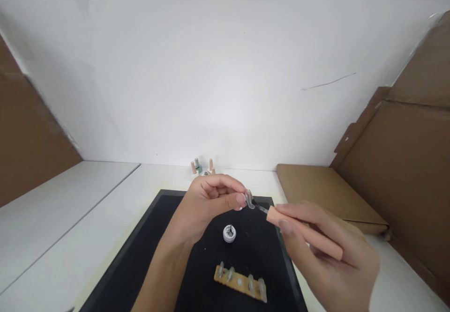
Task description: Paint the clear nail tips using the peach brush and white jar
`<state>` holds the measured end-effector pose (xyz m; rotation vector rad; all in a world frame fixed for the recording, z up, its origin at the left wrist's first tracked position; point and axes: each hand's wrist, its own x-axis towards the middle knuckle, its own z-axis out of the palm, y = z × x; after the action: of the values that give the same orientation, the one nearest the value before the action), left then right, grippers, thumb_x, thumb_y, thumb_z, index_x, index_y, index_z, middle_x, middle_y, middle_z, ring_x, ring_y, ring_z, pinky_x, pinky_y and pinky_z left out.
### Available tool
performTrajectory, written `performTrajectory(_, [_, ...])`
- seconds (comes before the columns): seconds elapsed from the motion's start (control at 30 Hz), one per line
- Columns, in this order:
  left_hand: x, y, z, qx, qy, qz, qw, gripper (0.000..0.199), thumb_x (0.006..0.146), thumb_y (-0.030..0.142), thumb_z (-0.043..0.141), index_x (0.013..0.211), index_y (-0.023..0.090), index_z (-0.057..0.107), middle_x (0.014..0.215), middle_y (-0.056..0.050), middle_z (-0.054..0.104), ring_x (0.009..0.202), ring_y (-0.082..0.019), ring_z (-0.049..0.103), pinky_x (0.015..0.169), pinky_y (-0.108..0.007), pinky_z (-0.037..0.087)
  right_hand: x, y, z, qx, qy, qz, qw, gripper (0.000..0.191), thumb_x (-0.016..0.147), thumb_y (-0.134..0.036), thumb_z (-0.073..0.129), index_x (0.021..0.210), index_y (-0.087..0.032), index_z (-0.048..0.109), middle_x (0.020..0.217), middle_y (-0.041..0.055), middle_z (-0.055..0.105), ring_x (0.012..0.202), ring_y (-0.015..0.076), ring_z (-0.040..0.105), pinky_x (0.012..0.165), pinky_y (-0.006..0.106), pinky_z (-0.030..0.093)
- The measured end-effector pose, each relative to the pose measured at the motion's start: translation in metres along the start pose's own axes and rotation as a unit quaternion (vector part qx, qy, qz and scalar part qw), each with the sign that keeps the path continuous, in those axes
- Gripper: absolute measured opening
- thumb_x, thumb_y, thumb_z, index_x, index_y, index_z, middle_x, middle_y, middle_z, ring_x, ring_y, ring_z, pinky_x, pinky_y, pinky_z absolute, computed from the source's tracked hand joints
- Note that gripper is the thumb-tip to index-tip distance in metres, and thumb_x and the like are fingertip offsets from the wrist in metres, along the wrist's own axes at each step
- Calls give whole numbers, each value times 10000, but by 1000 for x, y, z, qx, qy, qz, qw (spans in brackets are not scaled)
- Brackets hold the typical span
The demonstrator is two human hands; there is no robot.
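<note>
Between the thumb and forefinger of my left hand (220,199) is a small clear, silvery false nail (249,199), held up above the black mat. My right hand (326,246) grips a nail polish brush (305,232) by its long peach handle. The brush's dark bristles meet the nail's right side, seemingly touching it. Below my hands stands a small open white jar (229,234) with something grey and dark inside. Nearer to me lies a yellow strip (240,282) with several clear false nails mounted upright along it.
A black mat (147,251) with a grey border lies on the white table (80,209). Several small polish bottles (200,167) with peach and grey caps stand by the back wall. To the right is a flat cardboard box (323,195); cardboard panels rise on both sides.
</note>
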<state>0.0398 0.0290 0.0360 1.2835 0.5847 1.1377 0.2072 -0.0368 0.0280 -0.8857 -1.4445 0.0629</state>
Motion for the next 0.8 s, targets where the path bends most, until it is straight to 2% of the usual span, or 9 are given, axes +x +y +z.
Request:
performTrajectory(0.17, [0,-1,-2,0,-6,3,1000,50,709,139,806,701,176,774,679,-12,719,609,-99,621,616,-202,519,-2,2,-5,-6,6,3,1000,162,809,-131,628,858,-278,675,639,-9,693,464,138,554,388,268,407])
performTrajectory(0.4, [0,-1,0,-12,-6,-8,1000,67,673,140,832,698,175,780,679,-7,720,599,-89,618,595,-185,505,-2,4,-1,46,-16,1,999,236,811,-133,648,960,-311,692,780,-23,740,555,135,622,487,253,518])
performTrajectory(0.53, [0,-2,1,-7,-4,-1,1000,77,678,132,830,694,191,782,696,1,724,621,-84,624,616,-177,507,1,3,-1,31,-38,0,999,165,821,-142,629,899,-275,688,725,-17,718,518,121,594,486,240,521])
performTrajectory(0.63, [0,-2,1,-4,-1,4,1000,74,685,133,824,691,193,781,710,-8,736,632,-96,633,635,-193,518,2,2,-4,-5,-44,-1,999,108,826,-156,610,817,-245,670,649,-7,685,468,114,540,440,239,480])
performTrajectory(0.8, [0,-3,-1,1,4,4,1000,71,684,123,820,683,180,778,673,-13,728,621,-109,639,634,-208,532,2,3,-9,-22,-43,-9,999,127,808,-136,600,768,-242,656,608,-21,662,441,104,500,415,238,432])
